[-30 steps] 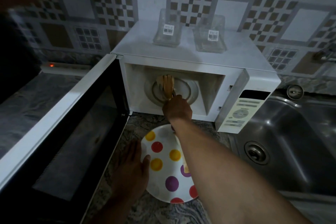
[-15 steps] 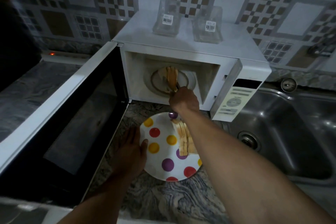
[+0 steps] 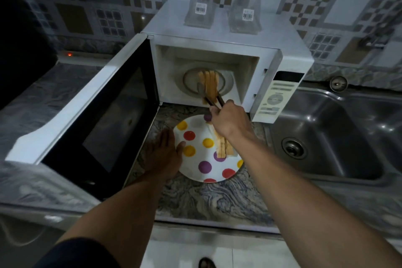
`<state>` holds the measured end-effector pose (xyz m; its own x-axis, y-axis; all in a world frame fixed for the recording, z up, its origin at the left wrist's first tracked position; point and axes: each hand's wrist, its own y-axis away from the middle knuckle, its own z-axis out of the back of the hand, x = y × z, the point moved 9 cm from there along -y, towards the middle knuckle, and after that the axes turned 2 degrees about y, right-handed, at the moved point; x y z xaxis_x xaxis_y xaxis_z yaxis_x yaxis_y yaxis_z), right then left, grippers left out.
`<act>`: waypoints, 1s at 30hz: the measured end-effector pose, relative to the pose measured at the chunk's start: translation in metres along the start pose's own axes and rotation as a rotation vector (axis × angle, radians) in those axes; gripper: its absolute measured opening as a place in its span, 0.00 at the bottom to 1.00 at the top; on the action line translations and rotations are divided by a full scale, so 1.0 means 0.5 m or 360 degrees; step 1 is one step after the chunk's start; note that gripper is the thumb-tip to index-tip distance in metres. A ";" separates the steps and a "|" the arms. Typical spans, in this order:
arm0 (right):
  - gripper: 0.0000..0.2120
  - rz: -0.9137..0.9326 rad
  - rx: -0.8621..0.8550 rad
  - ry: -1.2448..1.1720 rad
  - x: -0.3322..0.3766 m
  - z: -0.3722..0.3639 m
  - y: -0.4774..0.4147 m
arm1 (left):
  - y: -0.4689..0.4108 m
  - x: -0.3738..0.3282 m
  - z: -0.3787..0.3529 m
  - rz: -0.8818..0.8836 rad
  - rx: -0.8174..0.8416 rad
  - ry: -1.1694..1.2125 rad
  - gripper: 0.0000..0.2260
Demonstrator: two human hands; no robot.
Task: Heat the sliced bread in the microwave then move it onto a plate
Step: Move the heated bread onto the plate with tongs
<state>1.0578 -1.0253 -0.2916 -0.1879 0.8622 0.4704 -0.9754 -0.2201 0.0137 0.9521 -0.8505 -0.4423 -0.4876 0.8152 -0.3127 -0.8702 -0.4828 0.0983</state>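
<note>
The right hand (image 3: 228, 119) pinches tongs (image 3: 214, 101) on bread slices (image 3: 210, 85) at the microwave (image 3: 217, 50) mouth; left hand (image 3: 163, 154), fingers spread, braces the polka-dot plate (image 3: 195, 152). Steady squeeze should prevent dropping.

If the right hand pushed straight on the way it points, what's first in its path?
Probably the bread slices on the microwave's turntable, which the tongs in the right hand already reach; depth is uncertain.

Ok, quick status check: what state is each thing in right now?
Microwave door: swung fully open.
Bread in tongs: gripped, coming out of the microwave.
Bread on plate: lying flat.
Plate: on the counter.
Right hand: closed on the tongs.
Left hand: flat, touching the plate's rim.
</note>
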 end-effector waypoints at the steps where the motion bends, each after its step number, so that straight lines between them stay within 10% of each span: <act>1: 0.20 0.0000 -0.0010 0.0000 -0.005 0.001 0.013 | 0.001 -0.002 0.002 0.0000 -0.0003 0.0011 0.30; 30: 0.21 -0.0014 0.0033 0.0231 -0.112 -0.111 0.262 | -0.001 0.007 -0.023 -0.0036 0.0107 0.0031 0.29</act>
<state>0.9342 -1.0772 -0.3650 -0.1955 0.9206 0.3380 -0.9748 -0.2203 0.0363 0.9516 -0.8509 -0.4542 -0.4666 0.8190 -0.3339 -0.8842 -0.4409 0.1542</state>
